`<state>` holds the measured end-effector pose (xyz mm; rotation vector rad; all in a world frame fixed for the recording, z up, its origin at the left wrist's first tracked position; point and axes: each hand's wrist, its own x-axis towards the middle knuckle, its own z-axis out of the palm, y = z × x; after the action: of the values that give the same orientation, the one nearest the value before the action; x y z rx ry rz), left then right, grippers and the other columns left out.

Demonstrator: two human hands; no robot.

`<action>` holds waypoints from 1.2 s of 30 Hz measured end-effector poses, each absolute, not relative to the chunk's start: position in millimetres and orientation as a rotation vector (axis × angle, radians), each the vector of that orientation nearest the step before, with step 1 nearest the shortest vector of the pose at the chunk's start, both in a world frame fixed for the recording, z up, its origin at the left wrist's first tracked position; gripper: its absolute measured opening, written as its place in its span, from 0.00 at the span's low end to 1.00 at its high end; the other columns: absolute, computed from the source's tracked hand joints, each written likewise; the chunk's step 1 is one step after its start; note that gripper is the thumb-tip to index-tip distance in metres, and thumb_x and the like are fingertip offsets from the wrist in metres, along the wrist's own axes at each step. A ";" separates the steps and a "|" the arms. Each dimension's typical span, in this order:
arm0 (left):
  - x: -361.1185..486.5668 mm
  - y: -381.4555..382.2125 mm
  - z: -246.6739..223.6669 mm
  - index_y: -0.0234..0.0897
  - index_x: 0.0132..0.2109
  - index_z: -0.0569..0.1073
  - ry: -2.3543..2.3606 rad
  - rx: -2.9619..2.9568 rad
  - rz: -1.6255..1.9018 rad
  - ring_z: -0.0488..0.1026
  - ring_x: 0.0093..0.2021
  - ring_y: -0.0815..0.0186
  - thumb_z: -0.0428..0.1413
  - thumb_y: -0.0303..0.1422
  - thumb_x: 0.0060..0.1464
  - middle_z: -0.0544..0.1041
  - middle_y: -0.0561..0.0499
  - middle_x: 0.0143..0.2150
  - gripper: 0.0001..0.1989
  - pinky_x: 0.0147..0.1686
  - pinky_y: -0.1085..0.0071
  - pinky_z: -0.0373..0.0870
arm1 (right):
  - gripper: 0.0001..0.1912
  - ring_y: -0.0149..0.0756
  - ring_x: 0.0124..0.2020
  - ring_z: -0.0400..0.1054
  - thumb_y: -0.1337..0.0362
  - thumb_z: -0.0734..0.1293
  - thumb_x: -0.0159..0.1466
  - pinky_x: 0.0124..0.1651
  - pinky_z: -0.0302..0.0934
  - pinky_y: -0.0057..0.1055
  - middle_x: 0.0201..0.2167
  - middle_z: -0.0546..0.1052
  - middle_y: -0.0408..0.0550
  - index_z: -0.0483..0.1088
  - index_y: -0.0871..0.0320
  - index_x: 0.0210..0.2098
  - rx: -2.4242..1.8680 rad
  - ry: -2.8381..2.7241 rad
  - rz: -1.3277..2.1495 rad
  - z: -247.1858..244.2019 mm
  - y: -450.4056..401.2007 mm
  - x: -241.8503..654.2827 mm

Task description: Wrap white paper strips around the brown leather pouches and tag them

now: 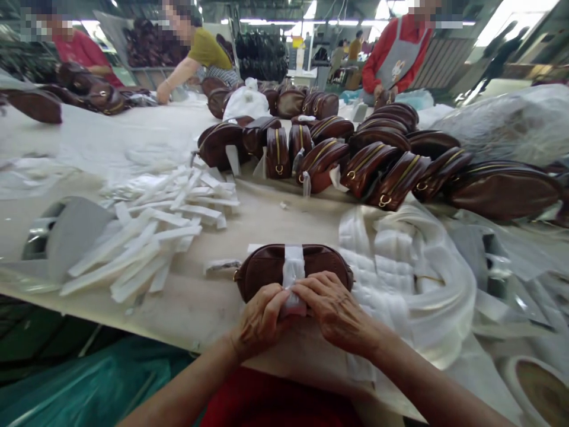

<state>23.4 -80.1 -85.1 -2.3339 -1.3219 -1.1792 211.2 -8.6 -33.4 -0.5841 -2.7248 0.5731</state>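
Note:
A dark brown oval bag [262, 267] lies on the table in front of me, with a white wrapping strip [293, 264] running across its middle. My left hand [262, 317] has its fingers closed on the strip's near end, at the bag's front edge. From the other side, my right hand [335, 305] pinches the same strip, its fingertips almost touching the left ones. A small wrapped piece [222, 265] lies at the bag's left end. What is under my fingers is partly hidden.
White strips [151, 237] are piled on the left beside a grey tape dispenser [75, 237]. Brown bags [320, 163] stand in rows at the back. White foam sheeting [427, 284] lies to the right. People [208, 50] work across the table [195, 320].

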 end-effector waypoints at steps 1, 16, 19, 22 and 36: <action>23.3 -80.3 -85.7 0.28 0.55 0.59 -1.328 -2.337 -1.182 0.70 0.44 0.61 0.51 0.32 0.60 0.70 0.39 0.42 0.19 0.43 0.65 0.74 | 0.22 0.39 0.48 0.61 0.78 0.59 0.60 0.52 0.53 0.40 0.48 0.71 0.52 0.63 0.60 0.53 -0.581 -2.734 0.563 -34.0 -8.8 211.2; 23.0 -79.5 -79.8 0.28 0.50 0.67 -1.356 -2.396 -1.088 0.70 0.46 0.60 0.51 0.31 0.60 0.71 0.40 0.43 0.13 0.45 0.65 0.74 | 0.19 0.39 0.46 0.64 0.76 0.58 0.62 0.54 0.58 0.44 0.43 0.72 0.50 0.67 0.56 0.49 -0.370 -2.754 0.225 -32.3 -15.9 221.6; 24.0 -79.2 -79.9 0.30 0.49 0.67 -1.361 -2.370 -1.076 0.70 0.45 0.60 0.52 0.33 0.59 0.71 0.41 0.41 0.13 0.45 0.64 0.74 | 0.23 0.38 0.50 0.65 0.77 0.56 0.62 0.57 0.57 0.45 0.45 0.73 0.49 0.66 0.54 0.52 -0.477 -2.563 0.206 -31.2 -22.0 255.7; 25.0 -79.3 -80.9 0.31 0.48 0.67 -1.381 -2.365 -1.098 0.70 0.44 0.60 0.53 0.33 0.59 0.71 0.43 0.40 0.12 0.46 0.64 0.74 | 0.22 0.41 0.49 0.67 0.74 0.61 0.61 0.53 0.60 0.44 0.45 0.73 0.50 0.67 0.50 0.52 -0.822 -2.330 0.018 -27.7 -25.5 313.9; 25.7 -72.8 -79.6 0.31 0.41 0.71 -1.191 -2.342 -1.223 0.73 0.38 0.63 0.56 0.24 0.55 0.75 0.45 0.38 0.05 0.41 0.67 0.70 | 0.18 0.41 0.33 0.70 0.50 0.60 0.60 0.41 0.63 0.40 0.30 0.77 0.49 0.73 0.58 0.34 -2.021 -1.345 0.413 -18.0 -9.8 460.2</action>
<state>25.7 -72.8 -79.6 -2.3424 -1.1912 -1.2226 460.2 -9.8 -18.0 -2.0214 -1.3448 0.4127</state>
